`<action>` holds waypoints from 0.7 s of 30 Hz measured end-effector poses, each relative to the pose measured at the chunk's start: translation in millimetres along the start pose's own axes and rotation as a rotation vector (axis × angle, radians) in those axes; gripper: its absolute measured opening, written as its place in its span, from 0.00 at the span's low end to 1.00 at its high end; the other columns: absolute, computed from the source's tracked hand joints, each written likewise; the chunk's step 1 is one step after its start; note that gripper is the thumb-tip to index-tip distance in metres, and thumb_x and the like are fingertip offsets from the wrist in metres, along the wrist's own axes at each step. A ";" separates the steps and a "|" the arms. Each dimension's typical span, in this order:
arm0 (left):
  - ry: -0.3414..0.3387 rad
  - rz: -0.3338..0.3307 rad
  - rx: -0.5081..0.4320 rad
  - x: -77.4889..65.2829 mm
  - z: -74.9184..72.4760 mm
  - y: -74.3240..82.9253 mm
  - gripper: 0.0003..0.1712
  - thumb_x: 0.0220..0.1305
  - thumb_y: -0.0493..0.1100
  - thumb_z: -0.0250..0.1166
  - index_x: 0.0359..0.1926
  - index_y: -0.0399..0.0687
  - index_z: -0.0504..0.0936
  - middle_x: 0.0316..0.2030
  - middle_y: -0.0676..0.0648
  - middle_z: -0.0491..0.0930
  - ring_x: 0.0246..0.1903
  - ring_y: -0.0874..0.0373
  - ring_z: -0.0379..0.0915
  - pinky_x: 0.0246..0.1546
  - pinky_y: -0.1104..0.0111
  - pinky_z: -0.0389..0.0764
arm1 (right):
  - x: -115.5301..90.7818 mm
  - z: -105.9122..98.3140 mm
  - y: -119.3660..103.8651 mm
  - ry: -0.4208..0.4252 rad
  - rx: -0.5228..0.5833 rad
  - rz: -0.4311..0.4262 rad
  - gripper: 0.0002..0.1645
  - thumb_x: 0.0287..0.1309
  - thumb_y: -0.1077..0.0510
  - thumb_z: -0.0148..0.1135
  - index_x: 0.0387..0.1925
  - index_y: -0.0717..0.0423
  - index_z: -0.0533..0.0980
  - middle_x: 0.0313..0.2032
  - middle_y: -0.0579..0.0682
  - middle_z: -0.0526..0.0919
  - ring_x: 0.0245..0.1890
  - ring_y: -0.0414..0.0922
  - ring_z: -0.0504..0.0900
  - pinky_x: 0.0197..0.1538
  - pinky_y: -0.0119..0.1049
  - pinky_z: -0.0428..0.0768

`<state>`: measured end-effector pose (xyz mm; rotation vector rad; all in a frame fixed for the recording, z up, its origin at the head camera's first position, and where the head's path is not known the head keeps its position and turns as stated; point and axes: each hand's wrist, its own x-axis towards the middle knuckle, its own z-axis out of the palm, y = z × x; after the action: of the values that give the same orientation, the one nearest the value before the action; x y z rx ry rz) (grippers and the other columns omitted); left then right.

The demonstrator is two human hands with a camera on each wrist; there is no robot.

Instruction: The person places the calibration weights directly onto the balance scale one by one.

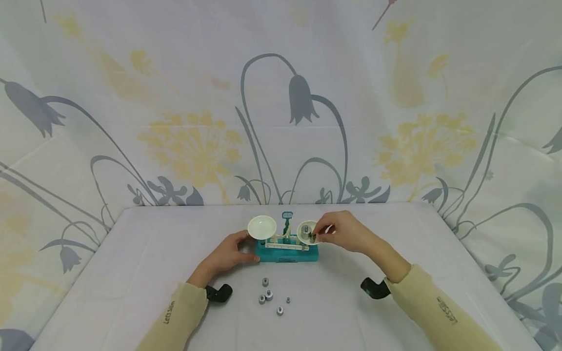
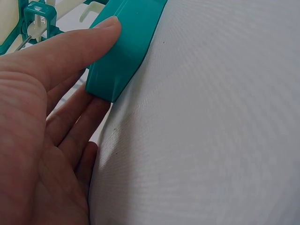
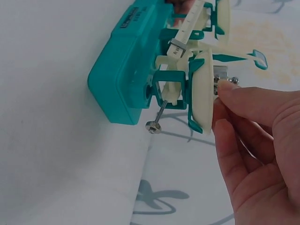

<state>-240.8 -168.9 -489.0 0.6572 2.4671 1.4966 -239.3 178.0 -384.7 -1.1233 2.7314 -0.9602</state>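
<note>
A balance scale with a teal base (image 1: 287, 253) stands on the table. My left hand (image 1: 226, 254) holds the base's left end, its thumb (image 2: 105, 35) on one face and fingers around the end. The left white pan (image 1: 262, 228) is bare. In the right pan (image 3: 202, 96) stands a metal weight (image 1: 306, 229). My right hand (image 1: 344, 231) is at that pan's right rim, pinching a small metal weight (image 1: 313, 238) between thumb and fingers; it is partly hidden by the fingertips. The white beam with its sliding rider (image 3: 177, 48) lies across the front.
Several loose metal weights (image 1: 269, 294) stand on the white table (image 1: 131, 273) in front of the scale. The smallest weight (image 1: 288, 300) is rightmost. A flowered cloth (image 1: 281, 146) hangs behind the table. Black wrist cameras (image 1: 375, 288) jut from both wrists.
</note>
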 end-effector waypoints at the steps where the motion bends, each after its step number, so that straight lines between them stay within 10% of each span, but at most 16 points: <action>1: 0.000 0.000 -0.001 -0.1 -0.1 -0.1 0.36 0.51 0.40 0.78 0.62 0.42 0.76 0.56 0.46 0.79 0.61 0.47 0.69 0.67 0.47 0.61 | -0.4 -0.2 0.1 0.004 0.004 -0.002 0.08 0.55 0.66 0.72 0.38 0.54 0.85 0.36 0.41 0.85 0.35 0.39 0.79 0.42 0.36 0.82; 21: -0.007 0.014 -0.004 -1.0 -1.8 5.0 0.35 0.50 0.39 0.78 0.60 0.41 0.77 0.55 0.47 0.79 0.61 0.47 0.69 0.67 0.49 0.62 | -27.7 14.3 -6.2 0.073 0.188 -0.016 0.10 0.56 0.67 0.71 0.40 0.59 0.83 0.38 0.49 0.86 0.36 0.40 0.82 0.43 0.35 0.83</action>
<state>-239.2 -168.9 -483.9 0.6789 2.4589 1.5009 -211.3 184.9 -398.1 -1.0992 2.6212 -1.2539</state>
